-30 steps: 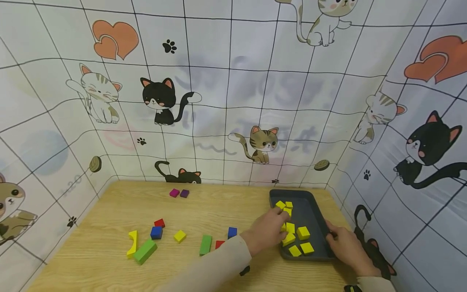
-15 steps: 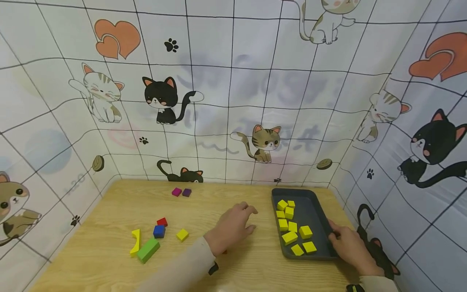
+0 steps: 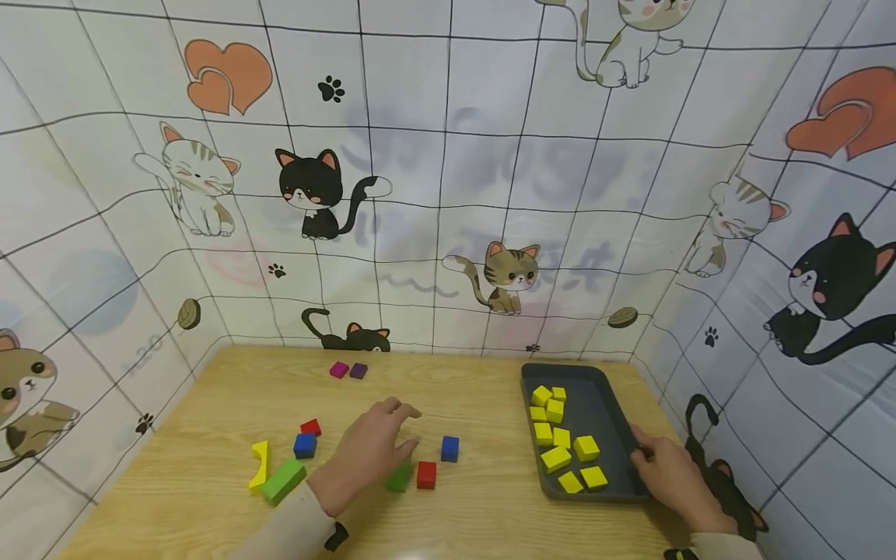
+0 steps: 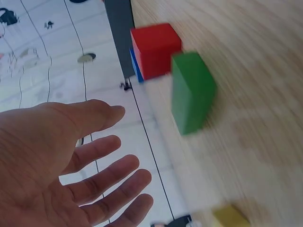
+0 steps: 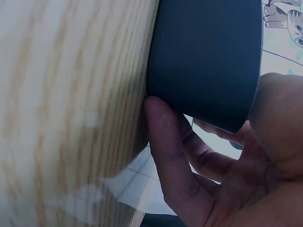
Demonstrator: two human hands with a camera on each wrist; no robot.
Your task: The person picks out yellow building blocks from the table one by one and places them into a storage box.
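Note:
My left hand point(image 3: 365, 457) hangs above the table with fingers spread and nothing in them. In the head view it overlaps a green block point(image 3: 399, 476); a red cube point(image 3: 426, 475) and a blue cube point(image 3: 450, 449) lie just to its right. Past its fingertips in the left wrist view lies a yellow cube point(image 4: 230, 216), hidden behind the hand from the head. My right hand point(image 3: 675, 476) grips the dark grey tray point(image 3: 607, 416) by its right side, with fingertips point(image 5: 161, 111) against the outer wall. Several yellow cubes point(image 3: 556, 459) lie inside, mostly along the left.
To the left on the wooden table point(image 3: 175, 498) are a yellow arch-shaped block point(image 3: 260, 467), a long green block point(image 3: 284, 481), a blue cube point(image 3: 305, 445) and a red block point(image 3: 311, 426). Magenta point(image 3: 339, 369) and purple point(image 3: 358, 370) blocks sit near the back wall.
My left hand has left the yellow cubes in the tray and moved leftward over the table, passing over the red and blue cubes. My right hand stays on the tray.

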